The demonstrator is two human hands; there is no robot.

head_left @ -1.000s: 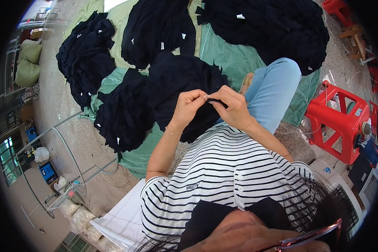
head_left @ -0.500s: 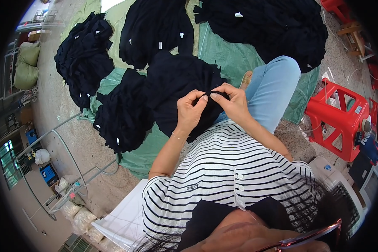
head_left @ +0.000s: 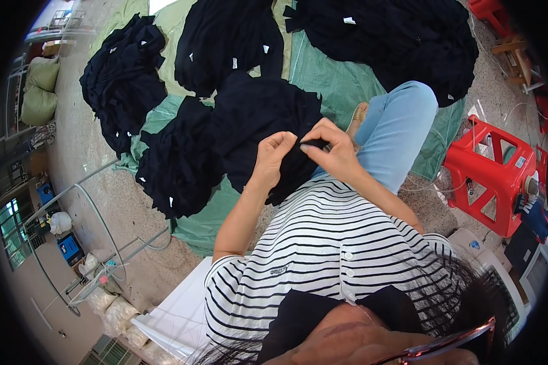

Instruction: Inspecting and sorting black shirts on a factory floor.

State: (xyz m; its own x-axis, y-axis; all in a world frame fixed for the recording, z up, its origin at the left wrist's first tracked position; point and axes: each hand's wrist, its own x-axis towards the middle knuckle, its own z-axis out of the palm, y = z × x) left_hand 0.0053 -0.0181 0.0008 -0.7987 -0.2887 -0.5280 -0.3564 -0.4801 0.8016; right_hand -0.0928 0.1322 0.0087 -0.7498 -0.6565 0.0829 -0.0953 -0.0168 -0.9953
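Note:
A black garment (head_left: 256, 115) lies over my lap and spreads toward the green tarp (head_left: 323, 73). My left hand (head_left: 273, 157) pinches its near edge with bent fingers. My right hand (head_left: 333, 152) grips the same edge just to the right, and a small fold of cloth is stretched between the two hands. Both forearms come up from my striped shirt (head_left: 323, 255). My knee in light blue jeans (head_left: 402, 128) sits right of the hands.
Several heaps of black garments with small white tags lie on the tarp: far left (head_left: 122, 79), top middle (head_left: 225, 42), top right (head_left: 396, 36) and near left (head_left: 176, 164). A red plastic stool (head_left: 493, 176) stands at right. Metal tube frames (head_left: 97, 243) stand at lower left.
Both hands stay on the garment's edge. The fingers have shifted a little along the fold and the hands sit slightly closer together.

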